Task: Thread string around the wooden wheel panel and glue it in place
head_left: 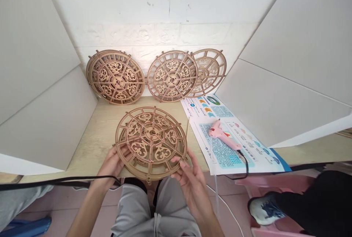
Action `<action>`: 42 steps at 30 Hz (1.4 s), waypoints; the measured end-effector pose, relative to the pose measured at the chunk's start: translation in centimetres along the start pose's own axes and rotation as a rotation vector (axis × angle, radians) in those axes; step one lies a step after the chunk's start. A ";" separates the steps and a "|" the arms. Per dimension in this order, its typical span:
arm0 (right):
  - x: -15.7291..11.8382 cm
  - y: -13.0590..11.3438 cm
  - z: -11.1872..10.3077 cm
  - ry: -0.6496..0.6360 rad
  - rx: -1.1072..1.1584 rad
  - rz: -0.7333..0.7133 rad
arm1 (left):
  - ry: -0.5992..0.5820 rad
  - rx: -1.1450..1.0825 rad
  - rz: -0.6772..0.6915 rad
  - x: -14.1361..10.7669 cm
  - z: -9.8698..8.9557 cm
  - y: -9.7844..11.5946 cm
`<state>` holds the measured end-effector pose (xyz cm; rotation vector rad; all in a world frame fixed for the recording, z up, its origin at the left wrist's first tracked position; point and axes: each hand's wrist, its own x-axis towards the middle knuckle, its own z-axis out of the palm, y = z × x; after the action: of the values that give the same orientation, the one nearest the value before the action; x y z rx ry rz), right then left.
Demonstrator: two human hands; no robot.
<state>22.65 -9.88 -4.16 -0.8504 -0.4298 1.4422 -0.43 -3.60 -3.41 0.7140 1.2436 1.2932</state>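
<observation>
Between my hands is a round openwork wooden panel, cut with scroll patterns and spokes, tilted over the table's front edge. It looks layered, with more rings showing under its rim. My left hand grips the lower left edge, its fingers partly hidden beneath the panel. At the lower right rim, my right hand pinches the edge between thumb and fingers. A pink hot glue gun with a clear glue stick lies on a printed sheet to the right.
Against the white wall lean a left stack of similar panels, a middle panel and a right panel. White boards flank the wooden table. A black cable runs along the front edge. Another person's shoe is at lower right.
</observation>
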 end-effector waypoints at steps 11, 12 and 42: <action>-0.3 2.0 0.2 0.079 -0.129 -0.051 | -0.095 0.081 -0.103 -0.8 -3.0 2.9; -0.2 2.1 0.0 0.091 -0.145 -0.046 | -0.091 0.193 -0.067 -0.5 -3.2 2.8; 0.2 2.2 -1.3 0.127 -0.586 -0.155 | 0.162 1.246 0.293 0.4 -2.7 1.6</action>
<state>22.16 -10.19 -6.63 -1.3350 -0.8244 1.1198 -3.51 -3.52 -2.76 1.7237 2.1237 0.6653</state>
